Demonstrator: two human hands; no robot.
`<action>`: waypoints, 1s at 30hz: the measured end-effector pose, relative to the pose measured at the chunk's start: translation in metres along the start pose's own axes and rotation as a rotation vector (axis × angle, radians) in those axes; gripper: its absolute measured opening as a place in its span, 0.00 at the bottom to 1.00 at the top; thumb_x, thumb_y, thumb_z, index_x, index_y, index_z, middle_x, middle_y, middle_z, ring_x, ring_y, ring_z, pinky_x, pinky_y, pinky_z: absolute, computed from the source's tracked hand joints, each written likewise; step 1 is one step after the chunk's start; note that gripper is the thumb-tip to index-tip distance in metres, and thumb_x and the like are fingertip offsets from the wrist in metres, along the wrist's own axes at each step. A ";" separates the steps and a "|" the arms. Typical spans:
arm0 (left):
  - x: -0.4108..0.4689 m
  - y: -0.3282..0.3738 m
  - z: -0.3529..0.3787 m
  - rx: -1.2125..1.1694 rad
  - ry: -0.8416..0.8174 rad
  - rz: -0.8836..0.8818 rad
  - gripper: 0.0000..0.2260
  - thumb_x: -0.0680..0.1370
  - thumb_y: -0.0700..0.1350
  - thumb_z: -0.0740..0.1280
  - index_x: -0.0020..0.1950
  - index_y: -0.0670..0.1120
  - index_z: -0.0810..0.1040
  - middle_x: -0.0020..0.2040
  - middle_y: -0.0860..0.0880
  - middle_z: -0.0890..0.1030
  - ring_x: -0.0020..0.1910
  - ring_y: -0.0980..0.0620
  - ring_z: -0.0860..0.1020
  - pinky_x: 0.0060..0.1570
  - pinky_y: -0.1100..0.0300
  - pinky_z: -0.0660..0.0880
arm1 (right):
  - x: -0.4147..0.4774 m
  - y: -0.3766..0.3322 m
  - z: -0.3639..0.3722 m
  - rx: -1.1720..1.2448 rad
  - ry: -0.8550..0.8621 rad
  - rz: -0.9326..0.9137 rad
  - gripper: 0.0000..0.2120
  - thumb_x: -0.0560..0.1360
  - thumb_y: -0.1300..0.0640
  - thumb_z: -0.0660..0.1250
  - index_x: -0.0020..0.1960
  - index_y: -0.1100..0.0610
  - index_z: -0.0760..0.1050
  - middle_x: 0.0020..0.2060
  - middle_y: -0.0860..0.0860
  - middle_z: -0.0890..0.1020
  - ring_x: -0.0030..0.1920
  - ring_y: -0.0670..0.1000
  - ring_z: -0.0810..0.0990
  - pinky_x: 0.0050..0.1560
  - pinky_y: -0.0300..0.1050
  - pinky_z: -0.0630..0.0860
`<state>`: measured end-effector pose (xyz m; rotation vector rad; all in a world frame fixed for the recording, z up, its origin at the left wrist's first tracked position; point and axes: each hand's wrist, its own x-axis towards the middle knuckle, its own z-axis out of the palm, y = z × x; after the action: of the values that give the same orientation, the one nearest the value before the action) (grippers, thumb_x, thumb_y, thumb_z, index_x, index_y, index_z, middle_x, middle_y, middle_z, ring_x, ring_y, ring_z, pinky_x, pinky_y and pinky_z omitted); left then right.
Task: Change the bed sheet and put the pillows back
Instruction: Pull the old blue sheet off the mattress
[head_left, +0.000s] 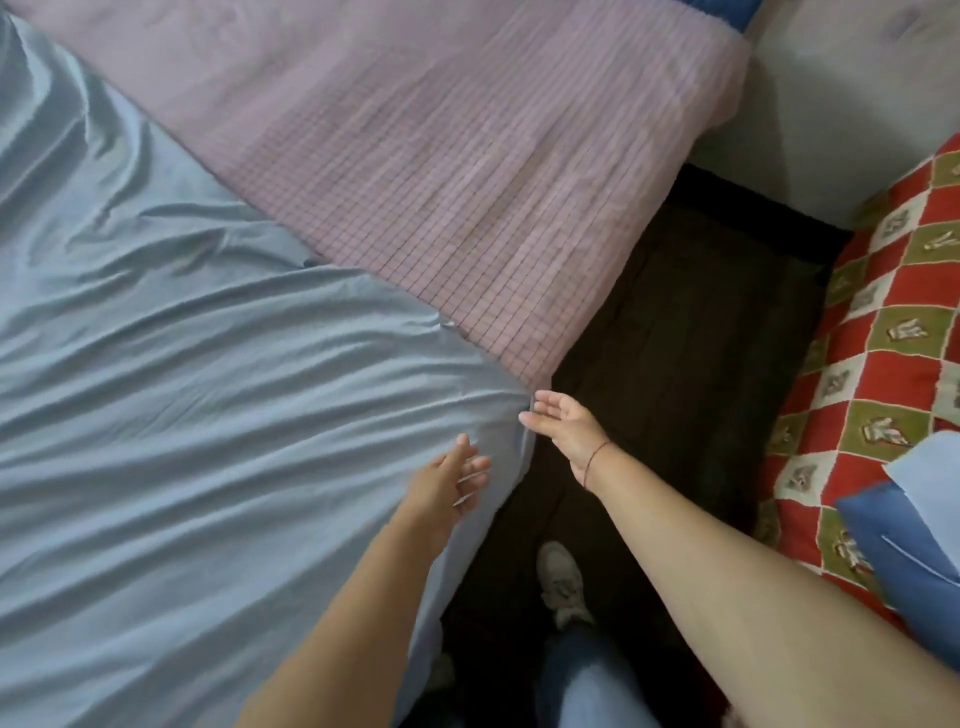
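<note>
A wrinkled light blue sheet (171, 415) covers the near part of the bed. Beyond it a pink checked cover (457, 171) lies bare on the mattress. My left hand (449, 480) rests flat on the blue sheet near its hanging edge, fingers spread. My right hand (563, 421) is open, palm up, with its fingertips at the sheet's corner where blue meets pink. A thin red thread circles that wrist. Neither hand grips anything. A blue pillow (904, 545) lies at the right edge.
A dark floor strip (691, 338) runs between the bed and a red, green and white checked blanket (872, 332) on the right. My shoe (563, 582) and jeans leg stand on it. A grey padded surface (852, 93) sits at top right.
</note>
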<state>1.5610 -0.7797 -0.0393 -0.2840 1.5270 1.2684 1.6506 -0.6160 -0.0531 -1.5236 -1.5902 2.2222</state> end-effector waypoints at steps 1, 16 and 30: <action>0.006 -0.005 0.010 -0.031 0.021 -0.020 0.14 0.81 0.56 0.61 0.57 0.48 0.77 0.46 0.51 0.82 0.45 0.53 0.79 0.48 0.58 0.72 | 0.013 -0.005 -0.002 -0.036 -0.034 0.006 0.28 0.73 0.59 0.72 0.71 0.55 0.67 0.69 0.52 0.72 0.69 0.50 0.69 0.68 0.45 0.64; 0.063 -0.005 0.043 -0.212 0.196 -0.028 0.17 0.81 0.56 0.60 0.60 0.46 0.78 0.50 0.50 0.83 0.49 0.52 0.80 0.49 0.58 0.75 | 0.110 -0.012 -0.006 -0.562 -0.355 0.072 0.24 0.71 0.49 0.74 0.63 0.56 0.74 0.57 0.51 0.79 0.61 0.52 0.76 0.58 0.46 0.73; 0.016 -0.019 0.089 -0.801 -0.102 -0.256 0.37 0.72 0.74 0.54 0.61 0.44 0.75 0.63 0.44 0.78 0.62 0.46 0.75 0.63 0.51 0.69 | 0.050 -0.052 0.019 -0.075 -0.634 0.363 0.17 0.78 0.59 0.65 0.65 0.63 0.72 0.59 0.60 0.81 0.60 0.57 0.80 0.60 0.50 0.77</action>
<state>1.6185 -0.7084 -0.0500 -0.8818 0.7995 1.6021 1.5863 -0.5792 -0.0496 -1.2713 -1.6291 3.1191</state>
